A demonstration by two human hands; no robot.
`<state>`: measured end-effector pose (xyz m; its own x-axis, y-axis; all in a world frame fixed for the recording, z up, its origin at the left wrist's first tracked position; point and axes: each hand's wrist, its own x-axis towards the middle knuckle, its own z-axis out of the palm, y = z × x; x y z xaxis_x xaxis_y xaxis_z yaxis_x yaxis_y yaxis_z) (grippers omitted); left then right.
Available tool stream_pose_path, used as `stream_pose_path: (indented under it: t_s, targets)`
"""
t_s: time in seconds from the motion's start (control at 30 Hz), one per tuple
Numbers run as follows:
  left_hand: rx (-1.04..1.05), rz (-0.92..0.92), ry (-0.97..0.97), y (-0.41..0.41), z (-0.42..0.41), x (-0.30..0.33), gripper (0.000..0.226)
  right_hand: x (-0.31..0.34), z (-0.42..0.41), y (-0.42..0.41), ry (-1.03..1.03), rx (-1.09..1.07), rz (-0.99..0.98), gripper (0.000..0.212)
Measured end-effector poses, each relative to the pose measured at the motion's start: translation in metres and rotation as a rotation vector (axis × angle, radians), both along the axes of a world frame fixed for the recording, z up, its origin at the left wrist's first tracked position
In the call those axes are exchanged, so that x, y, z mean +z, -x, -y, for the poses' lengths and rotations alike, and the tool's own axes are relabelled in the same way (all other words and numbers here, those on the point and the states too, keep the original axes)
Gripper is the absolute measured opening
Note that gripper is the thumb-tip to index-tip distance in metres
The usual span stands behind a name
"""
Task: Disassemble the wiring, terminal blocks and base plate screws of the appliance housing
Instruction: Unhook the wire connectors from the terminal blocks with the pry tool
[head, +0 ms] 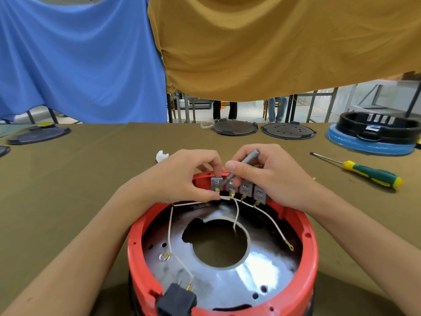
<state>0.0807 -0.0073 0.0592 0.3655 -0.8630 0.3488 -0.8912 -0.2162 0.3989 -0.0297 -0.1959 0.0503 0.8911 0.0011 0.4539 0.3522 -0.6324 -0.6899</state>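
While the housing (222, 258) sits open-side up at the table's (79, 190) near edge, your left hand (182, 176) pinches the white wire (224, 198) at the leftmost of four terminal blocks (250, 190) on the far rim. Your right hand (271, 176) grips a grey driver bit (241, 167), tip down at the second block. Judgement: seat the tip square before turning, and hold the wire slack so the spade lug is not torn. Well right, the screwdriver (369, 174) lies idle.
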Motion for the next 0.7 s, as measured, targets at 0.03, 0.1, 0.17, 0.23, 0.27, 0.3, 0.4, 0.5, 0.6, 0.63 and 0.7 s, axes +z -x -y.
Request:
stream_pose_path:
  t_s: [0.03,0.1,0.17,0.23,0.27,0.3,0.4,0.5,0.6,0.63,0.7]
  targets:
    - [-0.004,0.009,0.003,0.000,0.001,0.000,0.025,0.000,0.000,0.001,-0.013,0.010,-0.009,0.019]
    - [-0.011,0.042,-0.001,-0.001,0.002,-0.001,0.021,0.000,-0.001,0.002,-0.018,0.019,-0.022,0.020]
    - [-0.024,0.073,-0.012,-0.002,0.002,-0.001,0.020,0.001,-0.002,0.002,-0.028,0.022,-0.025,0.020]
    - [-0.031,0.081,-0.010,-0.003,0.002,-0.001,0.021,0.001,-0.002,0.001,-0.047,0.024,-0.019,0.021]
    - [-0.035,0.079,-0.006,-0.003,0.001,-0.001,0.021,0.000,-0.002,0.001,-0.058,0.024,-0.014,0.021]
    - [-0.041,0.074,-0.002,-0.003,0.001,-0.002,0.020,0.000,-0.002,0.001,-0.070,0.024,-0.009,0.022]
    - [-0.060,0.041,0.019,-0.002,0.000,-0.003,0.018,-0.002,0.000,0.002,-0.109,0.033,0.016,0.022]
    - [-0.034,-0.043,0.053,-0.003,-0.001,-0.005,0.016,-0.003,0.001,0.003,-0.141,0.035,0.048,0.023]
    - [0.022,-0.176,0.019,-0.008,-0.005,-0.003,0.019,0.001,-0.001,0.007,-0.167,0.072,0.069,0.026]
    - [0.029,-0.230,0.001,-0.009,-0.007,-0.003,0.022,0.003,-0.002,0.009,-0.174,0.101,0.072,0.027]
    - [0.026,-0.304,-0.019,-0.012,-0.011,-0.002,0.025,0.007,-0.005,0.013,-0.171,0.161,0.083,0.028]
